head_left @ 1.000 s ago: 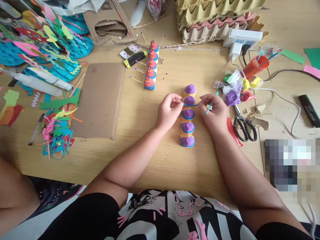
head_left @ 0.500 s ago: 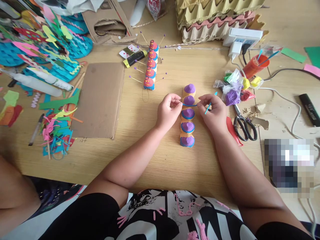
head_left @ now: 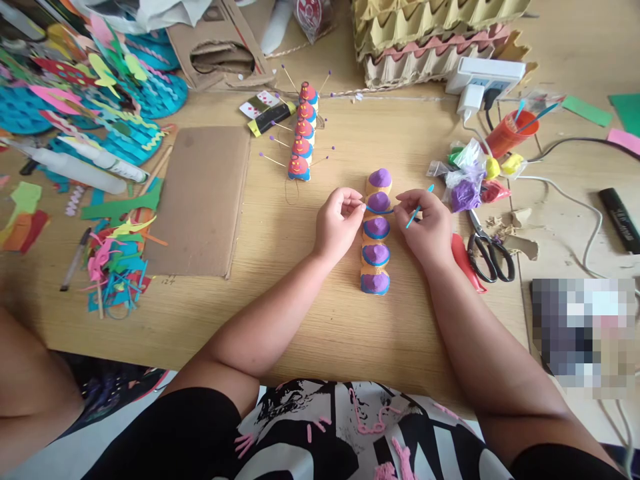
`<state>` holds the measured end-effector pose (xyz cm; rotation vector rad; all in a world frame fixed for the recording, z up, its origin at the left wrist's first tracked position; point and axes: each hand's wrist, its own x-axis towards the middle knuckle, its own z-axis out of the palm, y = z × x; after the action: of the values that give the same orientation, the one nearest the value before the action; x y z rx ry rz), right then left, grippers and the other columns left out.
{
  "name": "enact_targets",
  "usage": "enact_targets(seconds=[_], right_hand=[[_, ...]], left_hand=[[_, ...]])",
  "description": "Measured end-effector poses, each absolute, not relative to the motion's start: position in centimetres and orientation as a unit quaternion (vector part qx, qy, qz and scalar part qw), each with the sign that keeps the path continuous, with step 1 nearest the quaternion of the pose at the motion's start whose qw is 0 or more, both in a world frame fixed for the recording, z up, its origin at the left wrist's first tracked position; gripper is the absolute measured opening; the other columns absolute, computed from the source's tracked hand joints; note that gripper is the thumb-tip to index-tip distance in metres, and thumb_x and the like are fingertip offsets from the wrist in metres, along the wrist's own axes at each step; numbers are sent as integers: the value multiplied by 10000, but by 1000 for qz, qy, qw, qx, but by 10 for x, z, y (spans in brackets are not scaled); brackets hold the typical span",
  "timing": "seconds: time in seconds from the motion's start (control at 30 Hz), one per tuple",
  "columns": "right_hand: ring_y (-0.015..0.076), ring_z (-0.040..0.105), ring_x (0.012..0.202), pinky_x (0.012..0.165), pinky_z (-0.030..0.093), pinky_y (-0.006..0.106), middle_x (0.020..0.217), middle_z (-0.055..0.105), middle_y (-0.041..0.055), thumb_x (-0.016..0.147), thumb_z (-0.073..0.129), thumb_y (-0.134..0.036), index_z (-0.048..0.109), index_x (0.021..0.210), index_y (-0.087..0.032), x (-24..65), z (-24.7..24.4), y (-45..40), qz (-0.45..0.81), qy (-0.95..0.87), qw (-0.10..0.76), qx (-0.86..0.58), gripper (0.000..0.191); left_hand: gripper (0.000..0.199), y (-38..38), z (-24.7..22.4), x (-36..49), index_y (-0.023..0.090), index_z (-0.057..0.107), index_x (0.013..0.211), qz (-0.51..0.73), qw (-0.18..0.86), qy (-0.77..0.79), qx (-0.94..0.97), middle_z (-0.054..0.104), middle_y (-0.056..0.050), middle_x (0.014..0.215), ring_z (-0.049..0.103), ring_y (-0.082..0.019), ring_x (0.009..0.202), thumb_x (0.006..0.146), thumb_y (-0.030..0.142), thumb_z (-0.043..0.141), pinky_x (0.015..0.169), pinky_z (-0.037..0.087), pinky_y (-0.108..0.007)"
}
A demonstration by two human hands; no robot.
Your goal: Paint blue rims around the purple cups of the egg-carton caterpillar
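Observation:
A strip of egg-carton bumps (head_left: 375, 255) with purple tops stands upright on the table; its lower bumps have blue rims. My left hand (head_left: 340, 220) pinches one end of a thin blue strand (head_left: 381, 211) at the left of the second bump from the far end. On the right side my right hand (head_left: 425, 223) has its fingertips closed at the strand's other end, and a thin light-blue stick (head_left: 413, 217) is also held in it. The strand curves along the near side of that bump.
A finished-looking red and blue caterpillar (head_left: 301, 137) stands beyond my left hand. Cardboard (head_left: 200, 200) and paper scraps (head_left: 117, 260) lie left. Scissors (head_left: 487, 257), wrapped clay (head_left: 466, 193) and an orange cup (head_left: 510, 133) are right; egg trays (head_left: 425, 40) lie behind.
The blue strand has sunk from nearly straight to a curve against the bump. The stick in my right hand has tilted slightly, and both hands have barely moved.

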<state>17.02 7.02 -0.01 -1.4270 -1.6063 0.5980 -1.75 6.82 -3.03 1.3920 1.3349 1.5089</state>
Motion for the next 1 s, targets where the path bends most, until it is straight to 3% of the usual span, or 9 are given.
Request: enact_targets(seconds=[0.8, 1.0], right_hand=[[240, 723, 799, 746, 560, 402, 916, 833, 30, 891, 739, -346, 764, 944, -276, 169, -10, 78, 223, -630, 417, -616, 92], [248, 733, 818, 780, 563, 417, 917, 832, 34, 887, 735, -317, 763, 934, -264, 167, -7, 76, 227, -626, 411, -623, 77]], left_hand=[[185, 83, -30, -6, 220, 688, 954, 541, 337, 585, 502, 788, -4, 929, 733, -136, 867, 884, 50, 711, 832, 588, -270], [163, 87, -33, -5, 214, 700, 955, 544, 354, 579, 493, 795, -7, 947, 748, -137, 889, 904, 59, 694, 850, 583, -272]])
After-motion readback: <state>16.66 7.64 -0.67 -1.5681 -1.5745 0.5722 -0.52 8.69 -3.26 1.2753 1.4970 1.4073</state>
